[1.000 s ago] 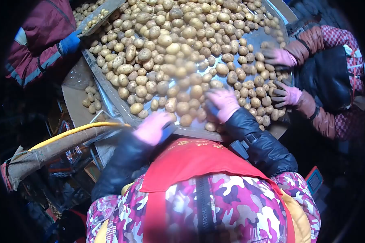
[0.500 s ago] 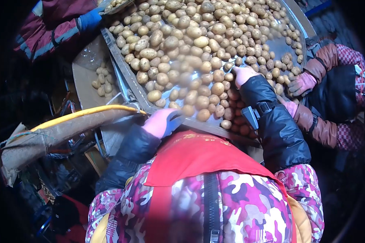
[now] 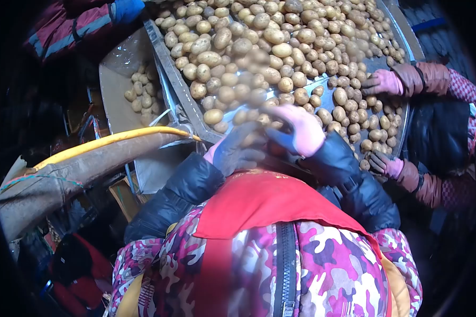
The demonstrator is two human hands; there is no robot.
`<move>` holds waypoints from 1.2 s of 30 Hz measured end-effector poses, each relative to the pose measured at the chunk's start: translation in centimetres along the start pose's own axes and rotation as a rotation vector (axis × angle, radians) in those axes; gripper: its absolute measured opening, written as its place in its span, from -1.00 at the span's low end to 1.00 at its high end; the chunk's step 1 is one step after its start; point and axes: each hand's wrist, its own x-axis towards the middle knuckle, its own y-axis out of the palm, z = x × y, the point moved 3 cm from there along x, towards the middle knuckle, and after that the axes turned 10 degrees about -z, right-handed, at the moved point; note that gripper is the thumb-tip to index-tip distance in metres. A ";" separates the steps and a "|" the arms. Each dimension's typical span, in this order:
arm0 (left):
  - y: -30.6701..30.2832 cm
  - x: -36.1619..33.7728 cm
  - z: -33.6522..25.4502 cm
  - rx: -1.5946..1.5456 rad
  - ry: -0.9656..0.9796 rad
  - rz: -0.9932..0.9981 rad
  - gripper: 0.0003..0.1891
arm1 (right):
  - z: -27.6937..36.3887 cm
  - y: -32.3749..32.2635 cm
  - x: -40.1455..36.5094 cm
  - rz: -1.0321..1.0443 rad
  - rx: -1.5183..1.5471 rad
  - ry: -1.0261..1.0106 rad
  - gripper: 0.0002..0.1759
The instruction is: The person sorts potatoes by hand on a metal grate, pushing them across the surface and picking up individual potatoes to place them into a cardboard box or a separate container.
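Many potatoes point(image 3: 281, 50) lie spread over a sorting table, thinning out toward its near edge. My left hand point(image 3: 237, 150), in a pink glove with a grey-blue palm, is at that near edge, its fingers apart and slightly blurred. My right hand point(image 3: 300, 132), gloved the same way, hovers just to its right over the near potatoes. Its thumb and fingers form an open curve, with no potato visible between them. Some potatoes between and beneath my hands are blurred or hidden.
A metal rim point(image 3: 182, 84) borders the table's left side. Beyond it stands a bin point(image 3: 116, 95) holding several potatoes. A padded bar with a yellow tube point(image 3: 116, 138) reaches in from the left. A co-worker's gloved hands point(image 3: 386, 83) are at the right; another person's sleeve point(image 3: 71, 31) is upper left.
My right hand has come back from among the potatoes toward my left hand. My left hand has shifted slightly right with its fingers spreading. The co-worker's hands have moved apart.
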 end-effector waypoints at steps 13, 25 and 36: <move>2.2 6.2 -3.5 1.884 0.677 -0.476 -0.73 | -6.4 1.9 5.2 0.259 -0.496 -0.039 -0.63; 0.4 1.1 -0.9 0.328 0.226 -0.306 -0.62 | -13.0 -1.5 2.2 0.005 0.604 0.503 -0.62; -2.8 -7.9 3.6 -0.428 0.214 -0.397 -0.51 | 0.2 10.4 7.6 0.277 -0.398 -0.146 -0.76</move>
